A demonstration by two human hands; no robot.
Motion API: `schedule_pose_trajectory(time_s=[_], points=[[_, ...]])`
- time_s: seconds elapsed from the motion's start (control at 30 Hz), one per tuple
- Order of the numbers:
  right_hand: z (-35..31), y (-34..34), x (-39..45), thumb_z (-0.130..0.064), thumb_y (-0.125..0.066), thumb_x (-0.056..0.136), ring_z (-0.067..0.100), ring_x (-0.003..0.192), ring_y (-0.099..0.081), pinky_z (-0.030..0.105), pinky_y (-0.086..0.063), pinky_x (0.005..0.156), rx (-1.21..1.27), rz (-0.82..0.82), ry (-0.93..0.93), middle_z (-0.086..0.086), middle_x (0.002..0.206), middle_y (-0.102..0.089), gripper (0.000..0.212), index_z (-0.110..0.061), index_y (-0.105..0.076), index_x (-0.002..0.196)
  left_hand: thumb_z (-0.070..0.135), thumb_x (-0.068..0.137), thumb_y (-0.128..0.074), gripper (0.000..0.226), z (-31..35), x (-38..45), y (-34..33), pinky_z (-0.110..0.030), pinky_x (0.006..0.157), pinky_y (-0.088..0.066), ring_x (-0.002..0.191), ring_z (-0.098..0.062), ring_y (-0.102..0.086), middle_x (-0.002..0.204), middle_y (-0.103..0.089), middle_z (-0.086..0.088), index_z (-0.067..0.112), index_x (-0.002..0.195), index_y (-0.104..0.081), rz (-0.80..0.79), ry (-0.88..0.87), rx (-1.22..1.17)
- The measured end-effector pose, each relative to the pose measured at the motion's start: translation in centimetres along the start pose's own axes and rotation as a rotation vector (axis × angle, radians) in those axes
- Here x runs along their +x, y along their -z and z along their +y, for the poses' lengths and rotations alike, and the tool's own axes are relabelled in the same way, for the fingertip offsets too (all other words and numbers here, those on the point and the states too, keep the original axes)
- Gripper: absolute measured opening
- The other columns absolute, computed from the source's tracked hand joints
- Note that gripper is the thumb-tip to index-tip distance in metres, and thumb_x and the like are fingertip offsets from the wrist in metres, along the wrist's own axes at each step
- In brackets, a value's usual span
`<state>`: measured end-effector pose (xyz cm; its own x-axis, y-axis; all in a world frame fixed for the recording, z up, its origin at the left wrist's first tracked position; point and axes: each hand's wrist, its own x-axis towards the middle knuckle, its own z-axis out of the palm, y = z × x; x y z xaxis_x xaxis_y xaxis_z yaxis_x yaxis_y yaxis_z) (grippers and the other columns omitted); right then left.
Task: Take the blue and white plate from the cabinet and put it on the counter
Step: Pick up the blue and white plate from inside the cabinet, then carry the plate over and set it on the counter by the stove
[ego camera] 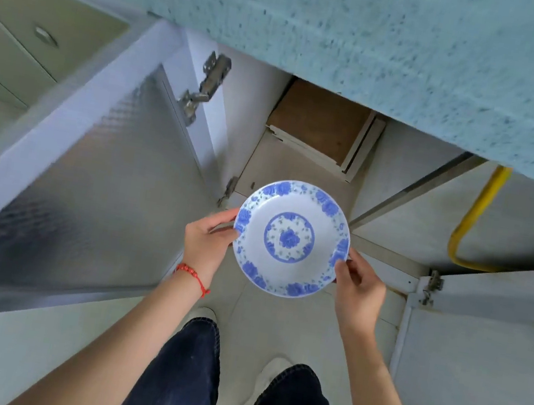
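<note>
Both hands, left hand (205, 245) and right hand (358, 287), pinch opposite rims of the blue and white plate (291, 239), keeping it level below the counter (354, 24) edge.

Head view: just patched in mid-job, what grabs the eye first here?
The blue and white plate at centre, held level by its rim between the left hand and right hand, in front of the open cabinet. Above it runs the speckled teal counter; a yellow hose curves at right.
</note>
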<state>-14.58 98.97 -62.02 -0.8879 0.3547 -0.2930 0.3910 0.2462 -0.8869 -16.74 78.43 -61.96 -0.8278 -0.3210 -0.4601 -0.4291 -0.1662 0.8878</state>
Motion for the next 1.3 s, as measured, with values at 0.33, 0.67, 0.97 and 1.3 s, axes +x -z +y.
schedule_pose_trajectory(time_s=[0.33, 0.67, 0.97, 1.3], points=[[-12.3, 5.1, -7.8, -0.007, -0.053, 0.080, 0.000, 0.054, -0.056, 0.008, -0.043, 0.047, -0.013, -0.025, -0.036, -0.013, 0.060, -0.067, 0.029, -0.027, -0.071, 0.092, -0.011, 0.070, -0.059, 0.038, 11.8, -10.7, 3.1, -0.017, 0.060, -0.056, 0.079, -0.008, -0.070, 0.090, -0.073, -0.002, 0.015, 0.095, -0.071, 0.083, 0.028, -0.024], [-21.6, 7.9, -14.3, -0.005, -0.054, 0.081, 0.007, 0.055, -0.049, 0.014, -0.041, 0.048, -0.036, -0.049, 0.030, 0.015, 0.069, -0.068, 0.030, -0.028, -0.071, 0.090, -0.006, 0.072, -0.066, 0.032, 20.6, -18.5, 7.0, -0.018, 0.060, -0.057, 0.079, -0.006, -0.070, 0.091, -0.072, -0.001, 0.013, 0.098, -0.070, 0.069, -0.065, 0.005], [-25.3, 8.8, -16.4, -0.009, -0.053, 0.081, 0.017, 0.050, -0.035, 0.022, -0.034, 0.048, -0.070, -0.280, 0.176, 0.025, 0.062, -0.054, 0.010, -0.002, -0.061, 0.080, 0.002, 0.078, -0.060, 0.031, 22.7, -24.7, 9.6, -0.022, 0.059, -0.057, 0.074, -0.001, -0.067, 0.074, -0.074, 0.019, 0.030, 0.085, -0.072, 0.189, -0.112, 0.055], [-29.0, 4.0, -21.8, 0.000, -0.053, 0.082, 0.002, 0.051, -0.056, 0.007, -0.041, 0.046, -0.118, -0.636, 0.394, -0.015, 0.051, -0.062, 0.027, -0.021, -0.067, 0.074, -0.003, 0.077, -0.063, 0.027, 21.3, -32.8, 16.2, -0.018, 0.057, -0.057, 0.085, -0.018, -0.067, 0.096, -0.069, -0.006, 0.020, 0.089, -0.070, 0.566, -0.140, -0.277]])
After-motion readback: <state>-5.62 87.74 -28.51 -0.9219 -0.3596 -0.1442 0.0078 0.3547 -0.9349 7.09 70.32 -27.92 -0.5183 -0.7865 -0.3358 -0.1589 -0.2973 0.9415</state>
